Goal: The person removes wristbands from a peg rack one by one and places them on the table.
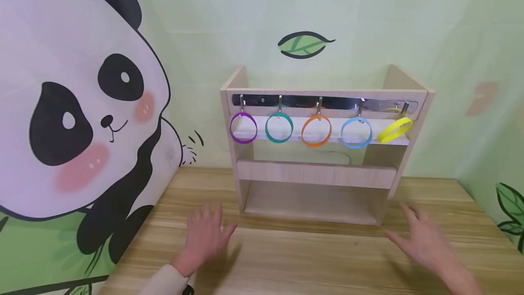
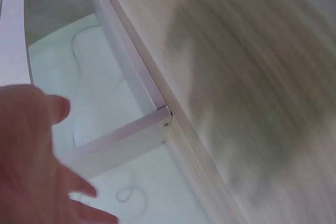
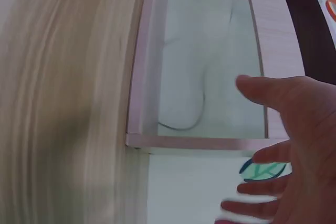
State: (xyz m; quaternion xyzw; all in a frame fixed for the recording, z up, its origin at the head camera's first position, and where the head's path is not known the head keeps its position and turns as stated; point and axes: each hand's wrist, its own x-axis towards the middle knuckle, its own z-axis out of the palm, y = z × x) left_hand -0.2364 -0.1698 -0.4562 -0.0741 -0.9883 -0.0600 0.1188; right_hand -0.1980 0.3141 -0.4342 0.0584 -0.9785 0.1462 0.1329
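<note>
A small wooden shelf unit [image 1: 315, 174] stands at the back of the table. Along its upper front runs a shiny metal hook rail [image 1: 300, 101]. From its hooks hang a purple ring [image 1: 231, 135], a teal ring [image 1: 267, 133], an orange ring [image 1: 303, 138], a light blue ring [image 1: 343, 138] and a yellow ring [image 1: 395, 130]. My left hand [image 1: 204, 236], fingers spread, is over the table in front of the unit's left side. My right hand [image 1: 425, 240] is near its lower right corner, thumb apart from the fingers. Both hands hold nothing.
The wooden tabletop [image 1: 294, 263] stretches in front of the unit. Behind it hangs a pale green wall cloth [image 1: 204, 58] with a large printed panda [image 1: 73, 49] at left and a printed leaf [image 1: 304, 45] above the unit. A thin cable [image 3: 202, 103] shows behind the unit.
</note>
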